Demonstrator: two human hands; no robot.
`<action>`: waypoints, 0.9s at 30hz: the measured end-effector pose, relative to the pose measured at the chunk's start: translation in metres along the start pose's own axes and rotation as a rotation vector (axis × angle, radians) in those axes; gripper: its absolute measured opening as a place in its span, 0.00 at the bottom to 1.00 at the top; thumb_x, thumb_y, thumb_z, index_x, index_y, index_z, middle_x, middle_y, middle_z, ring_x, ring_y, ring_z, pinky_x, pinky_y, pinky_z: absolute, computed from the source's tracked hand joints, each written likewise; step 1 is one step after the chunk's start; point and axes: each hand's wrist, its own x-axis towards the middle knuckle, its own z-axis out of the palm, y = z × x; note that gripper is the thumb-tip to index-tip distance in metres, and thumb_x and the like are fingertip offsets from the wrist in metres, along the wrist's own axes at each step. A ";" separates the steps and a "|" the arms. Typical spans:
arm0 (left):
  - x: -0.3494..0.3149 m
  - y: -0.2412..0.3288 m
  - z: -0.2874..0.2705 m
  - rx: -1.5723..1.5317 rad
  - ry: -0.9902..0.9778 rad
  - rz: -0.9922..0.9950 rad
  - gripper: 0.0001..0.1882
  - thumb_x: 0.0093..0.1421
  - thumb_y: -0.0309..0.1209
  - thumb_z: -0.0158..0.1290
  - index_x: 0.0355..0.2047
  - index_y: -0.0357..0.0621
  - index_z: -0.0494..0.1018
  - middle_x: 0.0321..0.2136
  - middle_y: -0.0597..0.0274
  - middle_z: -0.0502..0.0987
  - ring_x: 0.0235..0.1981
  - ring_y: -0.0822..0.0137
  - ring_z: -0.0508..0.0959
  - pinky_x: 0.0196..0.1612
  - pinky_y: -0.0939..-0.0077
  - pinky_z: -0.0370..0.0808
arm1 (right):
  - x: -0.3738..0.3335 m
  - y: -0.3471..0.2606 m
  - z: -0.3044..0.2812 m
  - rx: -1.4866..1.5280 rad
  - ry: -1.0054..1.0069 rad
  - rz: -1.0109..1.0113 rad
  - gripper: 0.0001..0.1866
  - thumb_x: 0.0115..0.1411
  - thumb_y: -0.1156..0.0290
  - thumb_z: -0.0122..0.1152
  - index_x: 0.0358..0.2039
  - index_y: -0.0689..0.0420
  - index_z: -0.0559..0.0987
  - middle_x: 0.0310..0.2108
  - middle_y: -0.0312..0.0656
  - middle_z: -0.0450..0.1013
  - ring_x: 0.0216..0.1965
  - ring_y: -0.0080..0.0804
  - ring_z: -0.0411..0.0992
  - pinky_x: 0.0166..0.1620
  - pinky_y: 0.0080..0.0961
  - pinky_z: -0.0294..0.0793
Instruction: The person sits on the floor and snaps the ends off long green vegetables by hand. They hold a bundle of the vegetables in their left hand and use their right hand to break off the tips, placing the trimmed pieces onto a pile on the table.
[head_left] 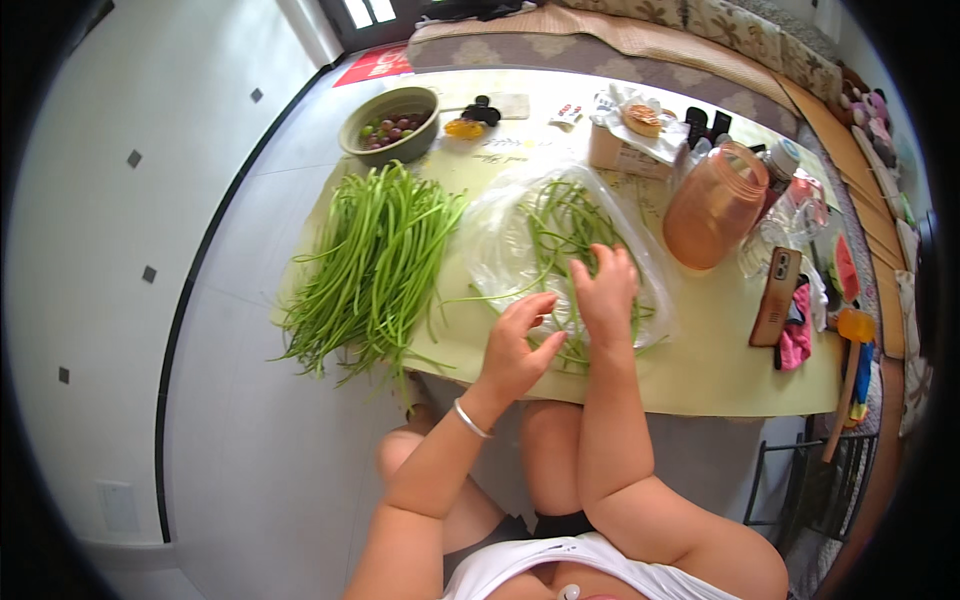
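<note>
Sitting at the table (700, 385), both hands over a clear bag (500, 235) of long green beans (560, 235).

Far left of my left hand: a big loose heap of beans (375, 265), fanned out, some tips hanging past the table edge. Beyond it, a green bowl (392, 122) with small round fruit.

Left hand (520, 345): fingers curled, thumb and forefinger seemingly pinching a thin stem near the bag's near edge; I cannot tell for sure that anything is caught. Bracelet on the wrist.

Right hand (603, 290): just beside the left, fingers bent down onto the bag and the beans in it, pressing or picking rather than clenched.

Handling, as I judge it: the beans look light, slender and limp, likely to snap if bent hard; best taken near one end, a few at a time. The bag looks slick and crinkly, sure to slide on the table.

Right of my right hand: an orange jug (715, 205), then a phone (777, 295).

Hidden: my fingertips cover whatever they hold, glare hides the bag's mouth, and the far clutter is too small to read.
</note>
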 end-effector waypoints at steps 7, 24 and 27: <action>0.005 -0.014 -0.013 0.018 0.047 -0.188 0.21 0.52 0.21 0.59 0.47 0.31 0.70 0.43 0.52 0.74 0.43 0.66 0.77 0.45 0.76 0.76 | -0.004 -0.011 -0.013 0.201 -0.148 -0.073 0.22 0.54 0.63 0.62 0.47 0.61 0.75 0.47 0.51 0.71 0.50 0.49 0.68 0.52 0.41 0.67; 0.005 -0.021 -0.039 -0.161 0.203 -0.206 0.11 0.57 0.23 0.54 0.40 0.32 0.74 0.32 0.56 0.79 0.28 0.72 0.78 0.31 0.81 0.75 | -0.012 -0.036 -0.037 0.594 -0.181 0.050 0.12 0.56 0.77 0.56 0.40 0.67 0.76 0.25 0.43 0.75 0.24 0.25 0.71 0.31 0.22 0.71; 0.006 -0.021 -0.040 -0.425 0.133 -0.298 0.10 0.60 0.25 0.52 0.41 0.33 0.74 0.34 0.57 0.79 0.30 0.72 0.79 0.33 0.81 0.75 | -0.018 -0.051 -0.046 0.797 -0.269 0.063 0.11 0.57 0.77 0.56 0.40 0.68 0.76 0.24 0.39 0.74 0.23 0.20 0.69 0.27 0.19 0.70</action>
